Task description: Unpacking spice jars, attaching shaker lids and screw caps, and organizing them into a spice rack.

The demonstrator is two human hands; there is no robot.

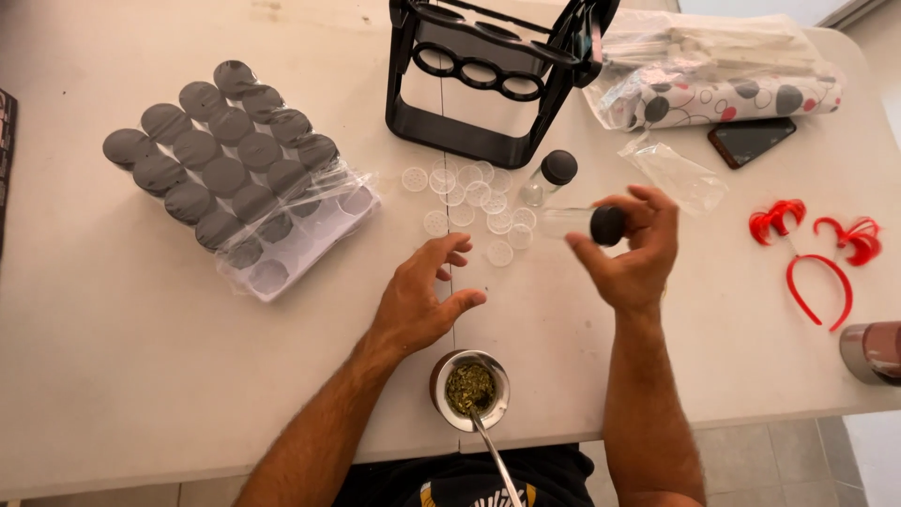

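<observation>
Black round lids cap a block of small jars (225, 150) at the far left of the white table (113, 357), bundled in crinkled clear plastic wrap that hangs torn open on its near right side, where some slots of the tray stand bare. Right of it, toward the near edge, the left hand (422, 300) hovers palm-down just above the table, fingers loosely spread and slightly curled, gripping nothing. Just near of that hand sits a round metal-rimmed cup (469, 390) packed with green chopped herb, a metal straw (493, 460) leaning out of it. Far of the hands, thin translucent sifter discs (469, 202) lie scattered flat in front of a black plastic rack (488, 75) with ring-shaped holders. A small clear glass jar with a black lid (549, 176) stands just right of the discs. The right hand (633, 249) is raised, wrist bent, its fingertips closed round a held jar (587, 223) lying sideways, black cap toward the palm. Farther right lie a clear bag (676, 174), a dotted wrapped roll (723, 99), a dark phone (751, 141) and a red feathered headband (817, 263).
</observation>
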